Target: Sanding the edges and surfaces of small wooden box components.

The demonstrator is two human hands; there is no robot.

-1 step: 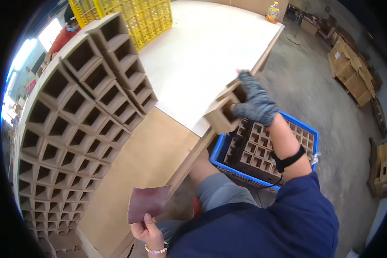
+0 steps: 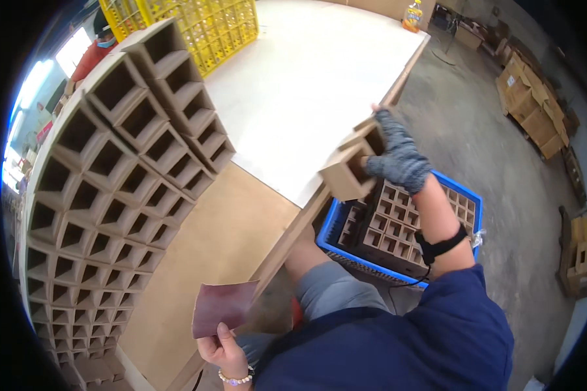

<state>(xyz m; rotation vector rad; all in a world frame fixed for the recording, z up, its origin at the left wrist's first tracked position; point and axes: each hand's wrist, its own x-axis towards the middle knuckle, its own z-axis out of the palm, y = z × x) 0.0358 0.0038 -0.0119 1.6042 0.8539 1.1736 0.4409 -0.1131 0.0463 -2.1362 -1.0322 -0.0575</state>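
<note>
My left hand [image 2: 227,352], bare with a beaded bracelet, pinches a sheet of dark red sandpaper [image 2: 225,307] by its lower edge, thumb on top. My right hand [image 2: 401,159] wears a grey knit glove and is closed on a brown square-celled box [image 2: 346,176]. That box has at least two open cells side by side, and the fingers reach into or behind it, partly hidden. It hangs off the front edge of the table, above a blue crate [image 2: 372,266] filled with similar brown boxes [image 2: 392,225].
Many brown square boxes [image 2: 120,208] stand stacked at the left on the wooden board [image 2: 222,228]. A yellow plastic crate [image 2: 222,39] rests on the white tabletop [image 2: 293,91], with an orange bottle [image 2: 412,16] at its far corner. Cardboard [image 2: 535,107] lies on the floor; another person [image 2: 94,58] is behind the stack.
My right hand has shifted slightly to the right with the box in it. My left hand and the sandpaper look the same.
</note>
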